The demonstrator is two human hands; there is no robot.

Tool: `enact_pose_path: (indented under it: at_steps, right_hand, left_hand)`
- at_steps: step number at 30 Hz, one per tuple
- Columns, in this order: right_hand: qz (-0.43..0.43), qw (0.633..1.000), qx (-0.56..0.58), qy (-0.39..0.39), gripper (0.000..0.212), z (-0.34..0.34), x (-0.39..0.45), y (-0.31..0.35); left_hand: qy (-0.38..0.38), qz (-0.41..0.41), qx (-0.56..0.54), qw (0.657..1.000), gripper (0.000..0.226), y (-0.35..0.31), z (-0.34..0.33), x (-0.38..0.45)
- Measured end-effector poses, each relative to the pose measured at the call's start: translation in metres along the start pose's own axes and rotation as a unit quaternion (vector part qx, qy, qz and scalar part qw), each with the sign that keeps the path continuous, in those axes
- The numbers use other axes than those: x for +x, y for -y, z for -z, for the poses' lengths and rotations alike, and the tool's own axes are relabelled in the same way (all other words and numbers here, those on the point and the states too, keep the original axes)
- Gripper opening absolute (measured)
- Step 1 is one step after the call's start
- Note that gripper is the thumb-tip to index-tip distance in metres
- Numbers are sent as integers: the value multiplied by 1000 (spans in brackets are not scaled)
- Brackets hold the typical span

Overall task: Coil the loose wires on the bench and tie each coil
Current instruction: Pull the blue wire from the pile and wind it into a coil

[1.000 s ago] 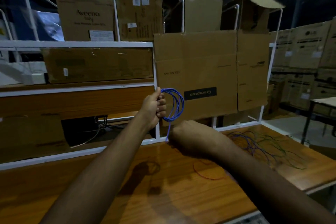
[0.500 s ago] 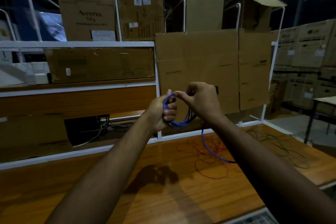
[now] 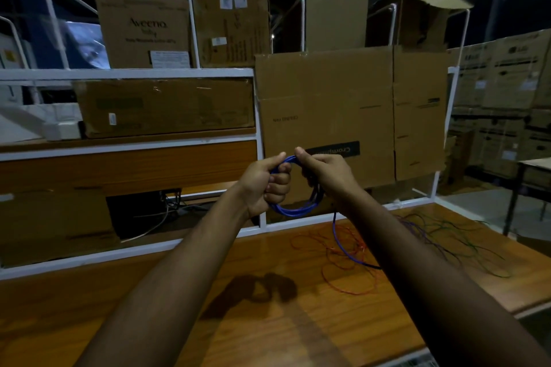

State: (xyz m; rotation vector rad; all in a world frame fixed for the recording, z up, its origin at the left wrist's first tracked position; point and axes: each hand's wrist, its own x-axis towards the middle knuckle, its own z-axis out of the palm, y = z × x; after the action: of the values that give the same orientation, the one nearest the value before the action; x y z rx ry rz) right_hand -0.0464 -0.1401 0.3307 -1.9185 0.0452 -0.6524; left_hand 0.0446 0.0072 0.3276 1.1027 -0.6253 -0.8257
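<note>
At centre frame, two bare forearms reach up from the lower edge and meet over a glossy orange-brown wooden worktop [image 3: 167, 307]. The left hand [image 3: 264, 185] has its fingers curled tight around one side of a coil of thin blue plastic-coated wire [image 3: 293, 210]; the grip of the right hand [image 3: 328, 176] is clamped on the top of the same coil, thumb pressed toward the left thumb. The coil is held in the air above the worktop. A loose blue tail [image 3: 343, 243] hangs from it down to the wood, where it crosses a tangle of thin red-orange wire [image 3: 343, 271]. At the right of the frame lie loose purple and green wires [image 3: 441, 235], spread flat.

Behind stands a white metal-framed shelf [image 3: 128, 73] stacked with brown cardboard boxes. One at upper left [image 3: 143, 27] reads "Aveeno"; its smaller print is unreadable. A large flattened carton at centre [image 3: 328, 104] carries a black label printed upside down, reading "Crompton" so far as it shows.
</note>
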Motion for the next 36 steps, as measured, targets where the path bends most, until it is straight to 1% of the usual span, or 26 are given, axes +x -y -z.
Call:
enact_pose_path:
  at_steps: [2,3,4,5,6,7,8,9,10,11,12,13,14,15,16,18,19,21,23,25,27,29,30,31,34,36]
  right_hand:
    - [-13,998,28,58,38,8,-1,-10]
    - [-24,991,70,113,33,14,0,-19]
    - [-41,975,127,175,31,23,0,-28]
    - [-63,953,185,230,34,33,0,-36]
    - [-89,934,228,261,39,42,-1,-43]
    - [-112,926,238,269,40,49,-3,-49]
    - [-127,934,214,256,37,51,-4,-55]
    - [-128,955,146,226,31,50,-6,-60]
    - [-114,974,41,193,28,45,-9,-60]
    - [-92,979,-98,153,30,37,-13,-56]
    - [-65,962,-238,116,35,28,-18,-55]
    - [-41,927,-362,89,38,17,-24,-51]
    - [-21,888,-453,70,38,8,-32,-47]
    - [-3,861,-505,68,33,-1,-41,-40]
    - [17,847,-525,82,33,-10,-48,-35]
    - [36,832,-538,131,67,-20,-58,-29]
    - [51,822,-549,142,74,-20,-62,-24]
    - [87,815,-561,113,70,-19,-68,-13]
    - [120,833,-535,77,62,-19,-74,-3]
    - [155,837,-520,65,57,-22,-78,1]
    - [171,852,-484,102,53,-26,-74,0]
    - [174,868,-438,156,54,-29,-68,-5]
    - [191,863,-438,167,53,-31,-66,-7]
    - [220,850,-451,160,52,-33,-63,-10]
    - [315,809,-488,93,41,-30,-58,-17]
    - [365,788,-493,53,30,-27,-59,-18]
  left_hand:
    - [-25,-9,7,1000,41,-2,3,0]
    - [-36,-13,6,999,41,-3,5,0]
    - [-47,-16,1,999,41,-4,8,-1]
    - [-55,-18,-5,998,41,-5,10,-1]
    - [-60,-20,-14,998,41,-5,11,-2]
    - [-62,-24,-25,997,41,-6,12,-2]
    - [-61,-30,-37,997,41,-7,12,-3]
    - [-59,-35,-47,997,40,-7,13,-2]
    - [-59,-39,-54,996,40,-7,13,0]
    - [-62,-44,-59,995,40,-7,13,1]
    - [-70,-50,-65,994,41,-6,13,3]
    - [-80,-57,-70,993,41,-5,12,6]
    - [-91,-64,-75,991,41,-4,12,8]
    - [-100,-69,-80,989,41,-3,12,10]
    - [-106,-73,-87,988,41,-3,13,12]
    - [-113,-75,-103,985,40,-2,15,15]
    - [-116,-75,-110,984,40,-2,17,16]
    - [-124,-79,-124,981,41,-2,19,16]
    - [-135,-93,-141,976,41,-4,19,14]
    - [-145,-106,-151,972,43,-7,20,13]
    - [-143,-110,-158,971,42,-10,21,12]
    - [-143,-110,-161,970,41,-11,21,11]
    - [-143,-110,-162,970,41,-11,20,11]
    - [-142,-111,-163,970,41,-11,19,11]
    - [-136,-114,-160,971,42,-12,19,9]
    - [-134,-115,-156,972,42,-12,20,8]
